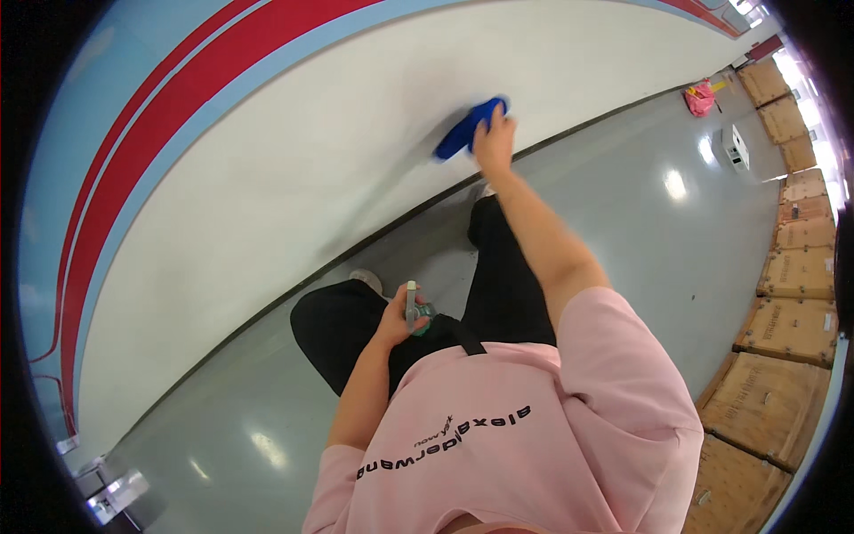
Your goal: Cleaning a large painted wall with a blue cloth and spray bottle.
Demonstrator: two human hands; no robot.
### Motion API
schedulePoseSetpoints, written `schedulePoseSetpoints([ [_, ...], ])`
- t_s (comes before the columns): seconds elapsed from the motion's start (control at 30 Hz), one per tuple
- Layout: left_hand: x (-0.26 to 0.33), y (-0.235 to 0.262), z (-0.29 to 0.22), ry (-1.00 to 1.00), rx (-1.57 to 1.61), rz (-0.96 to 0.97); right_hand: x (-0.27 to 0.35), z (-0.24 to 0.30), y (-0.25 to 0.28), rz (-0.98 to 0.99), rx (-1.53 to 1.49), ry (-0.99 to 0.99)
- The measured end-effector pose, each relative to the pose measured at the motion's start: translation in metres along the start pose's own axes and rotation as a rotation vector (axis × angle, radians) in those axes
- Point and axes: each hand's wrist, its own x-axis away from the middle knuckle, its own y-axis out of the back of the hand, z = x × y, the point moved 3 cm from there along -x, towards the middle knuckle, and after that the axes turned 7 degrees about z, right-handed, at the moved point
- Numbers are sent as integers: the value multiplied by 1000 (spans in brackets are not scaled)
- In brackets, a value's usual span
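Up against the white lower wall (294, 169), a blue cloth (463, 135) lies bunched under the fingers of my right hand (495, 148), with that arm stretched forward. The cloth and fingertips are slightly blurred, and a soft shadow falls on the wall beside them. Down by my lap, my left hand (390, 324) is closed round a spray bottle (412, 303) with a grey and white spray head. Part of its greenish body shows past the fingers; the rest is hidden by the hand.
Red and light-blue bands (182, 80) curve across the wall above the white part. A dark skirting strip (294, 292) meets the grey floor (614, 209). Wooden crates (772, 392) line the right side. Farther off are a pink bag (700, 100) and a white box-shaped device (735, 148).
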Motion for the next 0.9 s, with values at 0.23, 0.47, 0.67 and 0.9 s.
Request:
schedulePoseSetpoints([
  [0.23,-4,-3,2,-74,102,65,-79,89,69,-230,143,253],
  [0.47,-4,-2,13,-41,13,47,31,131,9,332,98,853],
  [0.67,1,0,12,3,105,-18,10,152,21,111,-1,689],
  [0.9,0,2,11,33,122,-27,-47,89,58,-165,260,622],
])
